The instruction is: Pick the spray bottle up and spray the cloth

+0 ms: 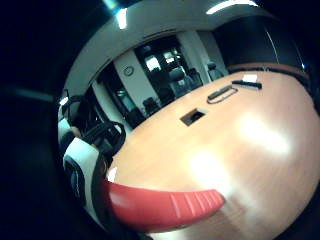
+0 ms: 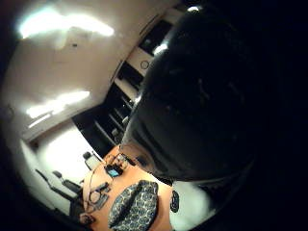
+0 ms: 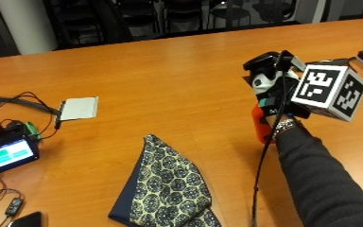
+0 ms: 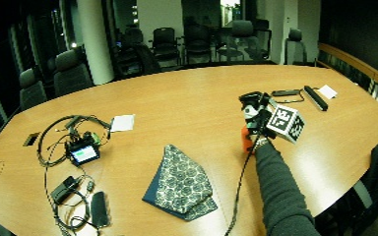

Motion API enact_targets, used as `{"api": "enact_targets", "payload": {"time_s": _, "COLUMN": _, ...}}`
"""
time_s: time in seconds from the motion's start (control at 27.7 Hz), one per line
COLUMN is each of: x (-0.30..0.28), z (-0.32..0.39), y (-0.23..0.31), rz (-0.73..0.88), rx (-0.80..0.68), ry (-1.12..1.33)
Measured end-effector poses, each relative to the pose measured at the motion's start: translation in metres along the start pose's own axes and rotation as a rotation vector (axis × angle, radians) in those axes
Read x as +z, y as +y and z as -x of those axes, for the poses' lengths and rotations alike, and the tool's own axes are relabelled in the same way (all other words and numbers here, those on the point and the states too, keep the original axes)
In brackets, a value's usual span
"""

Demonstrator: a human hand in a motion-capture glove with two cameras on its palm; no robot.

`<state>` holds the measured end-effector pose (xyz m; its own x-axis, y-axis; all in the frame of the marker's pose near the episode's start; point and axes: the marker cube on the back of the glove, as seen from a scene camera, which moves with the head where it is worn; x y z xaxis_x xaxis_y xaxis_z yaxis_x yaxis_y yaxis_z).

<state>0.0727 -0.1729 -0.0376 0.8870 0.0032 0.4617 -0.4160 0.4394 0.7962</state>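
While the gloved right hand (image 3: pixel 276 90) grips the red spray bottle (image 3: pixel 258 124), its nozzle should turn toward the patterned cloth (image 3: pixel 164 187) before squeezing.

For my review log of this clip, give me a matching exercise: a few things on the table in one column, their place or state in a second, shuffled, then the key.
Things:
1. spray bottle
2. patterned cloth
3. small lit screen
4. white card

Places or states:
A. lies flat beside cables, past the cloth
B. folded on the table, nothing touching it
C. glowing at the table's edge, cables attached
D. orange body showing under the right hand

Pairs: 1-D, 2-B, 3-C, 4-A
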Motion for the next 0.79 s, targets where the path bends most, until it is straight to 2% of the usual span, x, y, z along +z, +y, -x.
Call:
{"api": "enact_targets", "payload": {"time_s": 0.33, "x": 0.0, "z": 0.074, "y": -0.025, "rz": 0.042, "rx": -0.404, "ry": 0.081}}
{"api": "enact_targets", "payload": {"time_s": 0.51, "x": -0.01, "z": 0.093, "y": -0.037, "rz": 0.038, "rx": -0.551, "ry": 0.14}}
{"api": "enact_targets", "payload": {"time_s": 0.79, "x": -0.023, "z": 0.103, "y": -0.009, "rz": 0.104, "rx": -0.791, "ry": 0.235}}
